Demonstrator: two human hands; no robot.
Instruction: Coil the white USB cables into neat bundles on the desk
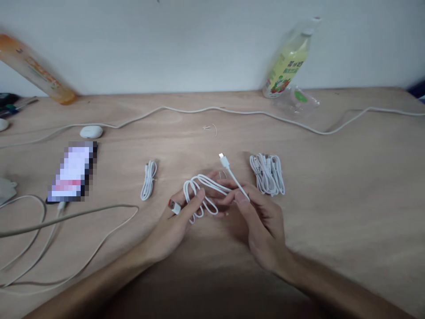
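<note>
A white USB cable (212, 181) is looped between my two hands above the table. My left hand (181, 217) pinches its loops under the thumb, and the USB plug (174, 206) with an orange inside sticks out beside that thumb. Between thumb and fingers, my right hand (262, 221) grips the other end, whose small connector (224, 160) points up and away. A coiled, tied white cable (148, 180) lies left of my hands. Several more bundled white cables (267, 174) lie together on the right. Short twist ties (210, 128) rest behind my hands.
A phone (71, 173) with a cord plugged in lies on the left, near a white earbud case (91, 131). A long white cord (212, 109) crosses the back. An orange bottle (40, 71) and a yellow-green bottle (288, 62) stand by the wall, with clear plastic wrapping (300, 97).
</note>
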